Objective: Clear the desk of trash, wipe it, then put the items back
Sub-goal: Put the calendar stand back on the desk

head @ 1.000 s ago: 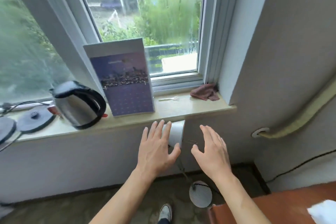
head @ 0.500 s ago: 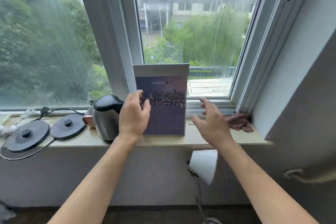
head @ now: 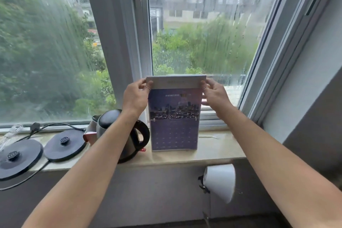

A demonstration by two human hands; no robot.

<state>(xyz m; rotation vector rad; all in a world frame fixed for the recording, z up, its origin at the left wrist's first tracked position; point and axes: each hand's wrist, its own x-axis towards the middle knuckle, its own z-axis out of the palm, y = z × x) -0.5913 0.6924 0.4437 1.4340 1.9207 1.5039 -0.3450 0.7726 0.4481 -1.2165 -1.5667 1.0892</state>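
A purple desk calendar (head: 174,116) with a city skyline picture stands upright on the beige windowsill (head: 212,152), leaning toward the window. My left hand (head: 136,96) pinches its top left corner, and my right hand (head: 215,94) pinches its top right corner. Both arms reach forward over the sill. The calendar's base still touches the sill.
A steel kettle with black lid and handle (head: 125,135) stands just left of the calendar, partly behind my left forearm. Two black kettle bases (head: 63,144) (head: 17,156) with cords lie further left. A white lamp shade (head: 220,180) hangs below the sill. A small white fork (head: 208,136) lies right of the calendar.
The view rose from the floor toward the window. Both hands moved up from below the sill and took hold of the calendar's top corners.
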